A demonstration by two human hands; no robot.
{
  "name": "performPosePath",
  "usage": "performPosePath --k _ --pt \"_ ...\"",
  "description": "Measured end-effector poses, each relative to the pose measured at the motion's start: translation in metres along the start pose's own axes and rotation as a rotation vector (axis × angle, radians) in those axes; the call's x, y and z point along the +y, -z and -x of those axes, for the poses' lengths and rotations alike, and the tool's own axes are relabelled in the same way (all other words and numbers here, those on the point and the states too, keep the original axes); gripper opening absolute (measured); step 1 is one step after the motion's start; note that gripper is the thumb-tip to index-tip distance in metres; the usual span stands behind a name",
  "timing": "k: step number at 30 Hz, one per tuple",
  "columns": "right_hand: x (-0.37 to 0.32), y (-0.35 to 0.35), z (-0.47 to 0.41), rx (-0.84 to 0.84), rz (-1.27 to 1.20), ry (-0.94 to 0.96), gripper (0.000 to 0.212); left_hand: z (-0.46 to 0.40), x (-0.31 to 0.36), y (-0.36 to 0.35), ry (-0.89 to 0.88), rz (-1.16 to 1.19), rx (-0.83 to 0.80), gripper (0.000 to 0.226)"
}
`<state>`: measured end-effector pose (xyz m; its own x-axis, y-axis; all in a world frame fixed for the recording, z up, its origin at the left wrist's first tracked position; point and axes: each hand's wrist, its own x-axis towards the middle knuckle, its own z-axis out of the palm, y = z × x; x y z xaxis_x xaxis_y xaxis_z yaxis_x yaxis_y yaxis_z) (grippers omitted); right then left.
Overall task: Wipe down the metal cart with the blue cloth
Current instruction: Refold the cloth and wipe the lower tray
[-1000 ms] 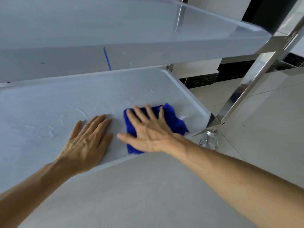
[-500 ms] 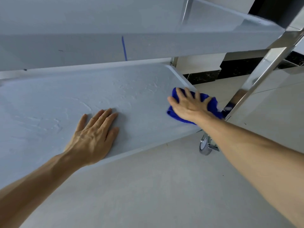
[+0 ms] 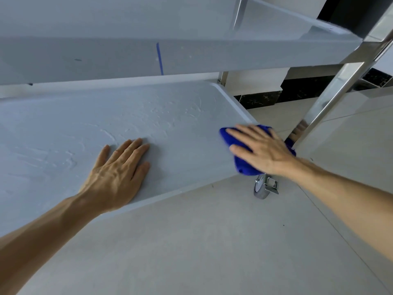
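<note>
- Here the metal cart shows its lower shelf, with open room toward the left.
- The left hand lies flat, fingers straight and close together, probably to steady the cart.
- The right hand presses the blue cloth with spread fingers at the shelf's right corner, by the edge.

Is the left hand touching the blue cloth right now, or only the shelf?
Apart. The head view shows the left hand flat on the lower shelf, with bare shelf between it and the blue cloth, which lies under the right hand.
</note>
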<state>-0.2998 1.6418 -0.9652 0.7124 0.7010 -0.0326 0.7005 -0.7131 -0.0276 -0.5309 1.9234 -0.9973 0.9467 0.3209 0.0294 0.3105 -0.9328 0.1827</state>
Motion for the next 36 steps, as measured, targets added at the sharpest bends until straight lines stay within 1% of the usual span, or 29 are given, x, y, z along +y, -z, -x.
performPosePath --k 2,3,5,7,11,12,13,15,17,19,23,26,28,29,31,34,36 --pt "0.011 0.001 -0.020 -0.031 -0.049 -0.161 0.069 0.000 0.001 -0.002 0.003 -0.007 0.002 0.072" --pt "0.006 -0.002 -0.031 -0.032 -0.050 -0.210 0.068 -0.001 0.001 -0.002 0.004 -0.009 0.003 0.071" --pt "-0.018 -0.005 -0.049 -0.037 -0.033 -0.245 0.068 -0.001 0.002 -0.003 0.006 -0.011 0.004 0.071" --pt "-0.053 -0.007 -0.060 -0.048 -0.048 -0.186 0.069 -0.001 0.003 -0.002 0.006 -0.006 0.008 0.071" --pt "-0.108 -0.011 -0.048 -0.071 -0.099 0.100 0.070 0.000 0.004 0.002 0.015 0.010 0.015 0.076" --pt "-0.112 -0.012 -0.040 -0.034 -0.104 0.158 0.069 0.001 0.004 0.002 0.015 0.014 0.018 0.077" --pt "-0.111 -0.012 -0.031 0.036 -0.096 0.197 0.067 0.002 0.003 0.001 0.014 0.017 0.019 0.078" --pt "-0.097 -0.013 -0.018 0.158 -0.094 0.230 0.060 0.002 0.003 0.002 0.009 0.021 0.020 0.079" --pt "-0.073 -0.012 -0.017 0.142 -0.121 0.251 0.054 0.000 0.002 0.004 0.013 0.030 0.028 0.080" --pt "-0.046 -0.011 -0.030 0.082 -0.132 0.199 0.052 -0.002 0.002 0.006 0.017 0.020 0.036 0.078" --pt "0.001 -0.010 -0.080 0.027 -0.075 -0.097 0.058 0.001 0.003 0.003 0.013 0.015 0.052 0.071" --pt "-0.005 -0.009 -0.127 -0.001 -0.087 -0.252 0.070 0.001 0.003 0.001 0.021 0.039 0.072 0.067" --pt "-0.029 -0.005 -0.154 -0.005 -0.120 -0.284 0.072 0.001 0.003 0.002 0.022 0.046 0.072 0.068" --pt "-0.044 -0.004 -0.165 -0.008 -0.134 -0.258 0.071 0.001 0.003 0.002 0.023 0.050 0.070 0.069" --pt "-0.079 -0.006 -0.178 -0.023 -0.140 -0.132 0.069 0.001 0.003 0.002 0.028 0.049 0.068 0.071" --pt "-0.123 -0.013 -0.168 -0.046 -0.099 0.146 0.064 0.000 0.002 0.002 0.023 0.033 0.053 0.070" --pt "-0.122 -0.016 -0.145 -0.040 -0.079 0.338 0.062 -0.001 0.001 0.003 0.019 0.034 0.046 0.069"
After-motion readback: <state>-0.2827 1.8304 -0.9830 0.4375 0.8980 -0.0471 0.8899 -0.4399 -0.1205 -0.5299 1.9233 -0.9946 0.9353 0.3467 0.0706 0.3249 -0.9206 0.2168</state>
